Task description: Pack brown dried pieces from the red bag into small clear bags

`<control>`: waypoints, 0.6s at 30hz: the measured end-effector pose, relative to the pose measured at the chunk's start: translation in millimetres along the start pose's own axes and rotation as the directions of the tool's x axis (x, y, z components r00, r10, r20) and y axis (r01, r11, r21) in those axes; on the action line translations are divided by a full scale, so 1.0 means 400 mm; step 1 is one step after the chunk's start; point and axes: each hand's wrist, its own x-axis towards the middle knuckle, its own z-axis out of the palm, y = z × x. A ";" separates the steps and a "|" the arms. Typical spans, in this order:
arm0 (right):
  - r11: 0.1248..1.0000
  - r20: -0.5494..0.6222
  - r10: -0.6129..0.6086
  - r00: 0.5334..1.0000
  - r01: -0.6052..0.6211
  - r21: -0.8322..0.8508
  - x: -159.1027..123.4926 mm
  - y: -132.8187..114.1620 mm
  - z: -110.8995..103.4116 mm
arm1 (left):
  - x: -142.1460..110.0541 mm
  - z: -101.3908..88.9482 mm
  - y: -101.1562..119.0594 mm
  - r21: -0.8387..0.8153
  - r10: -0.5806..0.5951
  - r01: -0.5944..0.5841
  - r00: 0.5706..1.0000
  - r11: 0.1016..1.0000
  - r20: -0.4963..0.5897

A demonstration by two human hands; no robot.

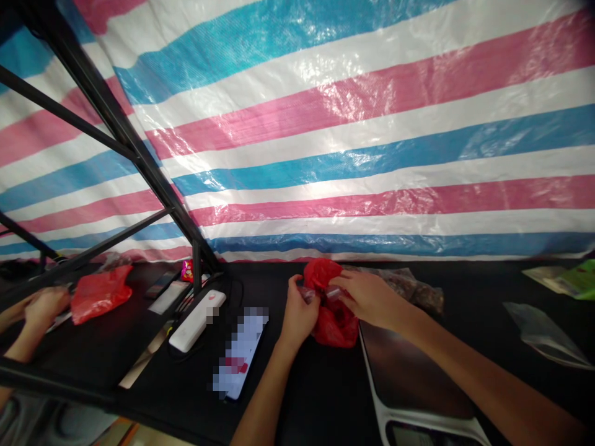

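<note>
A crumpled red plastic bag [337, 328] sits on the black table between my two hands. At its left side, my left hand [300, 316] has its fingers closed on the bag's gathered plastic. My right hand [365, 294] reaches over from the right and pinches the bag near its middle. Some clear plastic [332, 293] shows close to the fingertips; whether it is a separate piece, I cannot tell. Under my right forearm lies a digital scale [409, 371] with a dark metal plate. Behind my right hand rests a clear bag of brown pieces [425, 296].
Left of me are a phone [246, 356] and a white power strip [198, 322]. A black metal frame [162, 186] separates another person's hands [44, 306] and red bag [102, 292]. Clear packets [546, 334] lie at right. A striped tarp [372, 142] hangs behind.
</note>
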 end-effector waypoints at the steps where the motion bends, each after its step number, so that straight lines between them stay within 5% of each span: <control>1: 1.000 0.022 0.008 1.000 -0.008 0.004 0.002 -0.003 0.007 | 0.002 0.001 -0.004 0.000 -0.022 0.022 1.000 1.000 0.003; 6: 0.997 0.101 0.060 0.993 -0.056 -0.043 0.003 -0.012 0.044 | 0.005 0.000 -0.007 0.000 -0.103 0.104 0.992 0.995 0.075; 12: 0.992 0.088 0.115 0.989 -0.111 -0.056 0.000 -0.035 0.080 | -0.003 0.011 0.003 -0.109 0.004 0.007 0.995 0.994 0.100; 18: 0.988 0.089 0.149 0.985 -0.145 -0.052 -0.002 -0.035 0.079 | 0.004 0.024 0.009 -0.305 -0.102 0.117 0.993 0.945 0.064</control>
